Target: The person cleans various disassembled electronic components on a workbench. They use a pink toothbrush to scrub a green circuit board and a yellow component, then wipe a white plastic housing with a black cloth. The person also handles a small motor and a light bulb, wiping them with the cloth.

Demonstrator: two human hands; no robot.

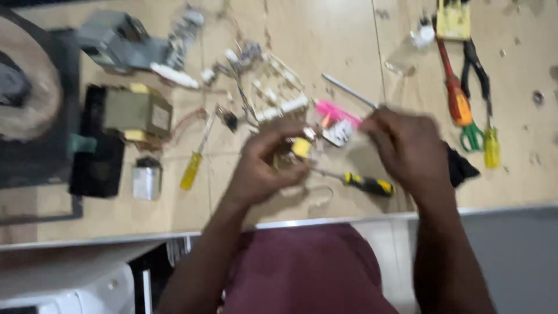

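My left hand [268, 166] is curled around a small part with a yellow block [301, 147] on it, held just above the wooden table [325, 40]. My right hand [407, 145] grips a thin metal-shafted screwdriver [347, 89] whose shaft points up and left. Between the hands lie a pink piece [336, 111] and a small white part [338, 134]. A black-and-yellow screwdriver [363, 183] lies below both hands. The picture is blurred by motion.
A yellow-handled screwdriver [193, 166], a transformer block [136, 113], a silver capacitor [146, 179] and a tangle of white wired parts [264, 87] lie to the left. Orange screwdriver [456, 96], black pliers [476, 70] and a yellow screwdriver [492, 145] lie to the right. Table edge [349, 221] runs near me.
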